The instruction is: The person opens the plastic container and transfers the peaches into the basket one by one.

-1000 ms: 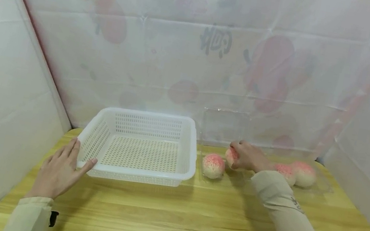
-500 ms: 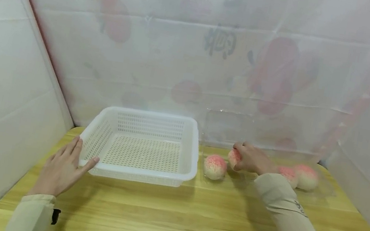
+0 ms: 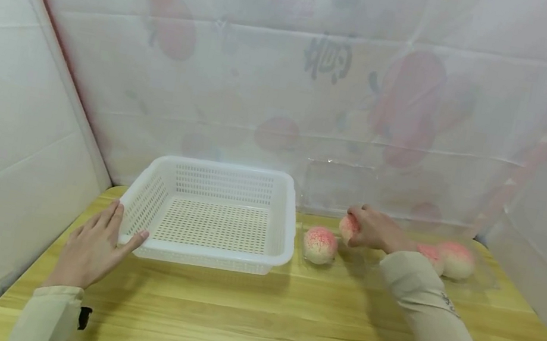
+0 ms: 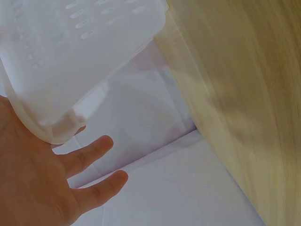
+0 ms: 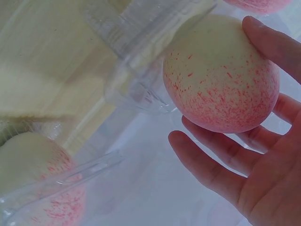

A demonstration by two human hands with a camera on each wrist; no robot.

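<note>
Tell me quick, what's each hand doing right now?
Left hand: open, fingers straight, resting against the white basket.
Right hand: curled round a pink-speckled bun, holding it.

Bare wooden table (image 3: 281,317) lies in front of the white basket (image 3: 214,215), which stands open-topped at left. Right of it, the clear plastic tray (image 3: 483,278) walls and raised lid (image 3: 339,184) hem in the peach buns (image 3: 319,244); curtain behind.

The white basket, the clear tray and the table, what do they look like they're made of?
White basket: moulded plastic, semi-matte, judging by the slotted walls and rounded rim. Clear tray: thin transparent plastic, glossy, with sharp highlights on its ribs. Table: wood or wood-look laminate, smooth, with a light grain pattern; which one is unclear.
</note>
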